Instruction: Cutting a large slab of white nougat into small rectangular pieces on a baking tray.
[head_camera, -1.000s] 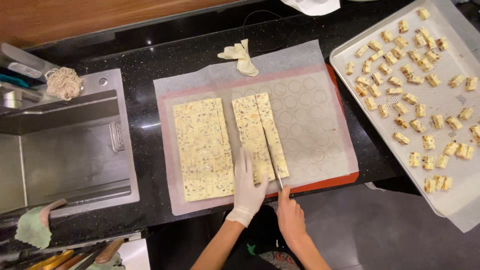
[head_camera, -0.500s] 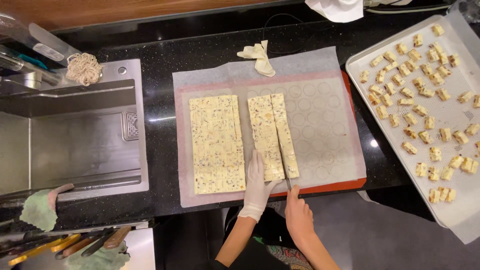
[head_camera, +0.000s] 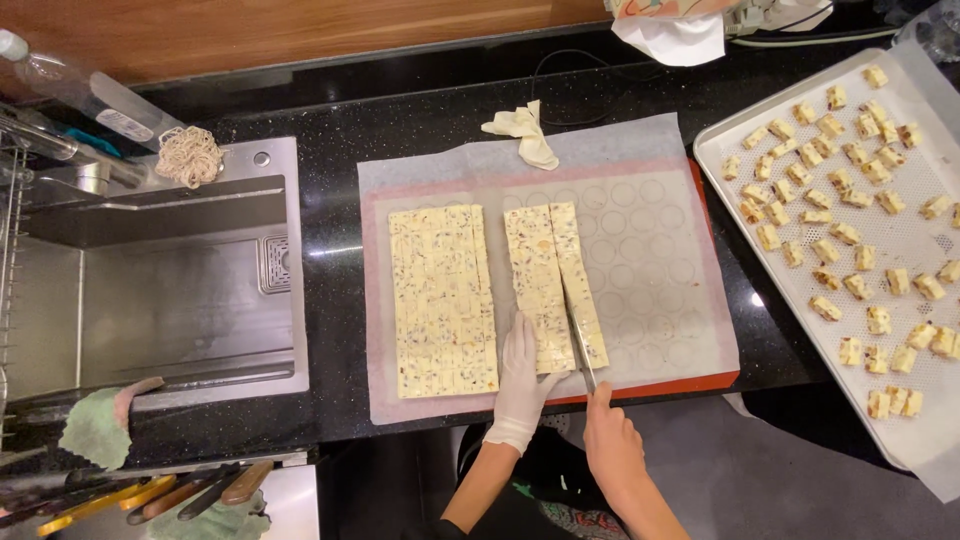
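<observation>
A pale slab of nougat-like candy (head_camera: 441, 298) lies on the left of a parchment-covered baking mat (head_camera: 660, 270). Beside it lie a narrower slab (head_camera: 535, 285) and a thin strip (head_camera: 578, 275) split from it. My left hand (head_camera: 520, 385), in a white glove, presses on the near end of the narrower slab. My right hand (head_camera: 610, 435), bare, grips a knife (head_camera: 581, 350) whose blade lies in the cut between slab and strip.
A metal tray (head_camera: 905, 240) on the right holds several small cut pieces. A steel sink (head_camera: 160, 290) is on the left, with a scrubber (head_camera: 188, 155) on its corner. A crumpled glove (head_camera: 523, 132) lies at the mat's far edge. Knives (head_camera: 150, 495) lie at bottom left.
The view has shifted, so everything sits further right in the frame. Both hands stay at the near end of the slab, with the knife still in the cut.
</observation>
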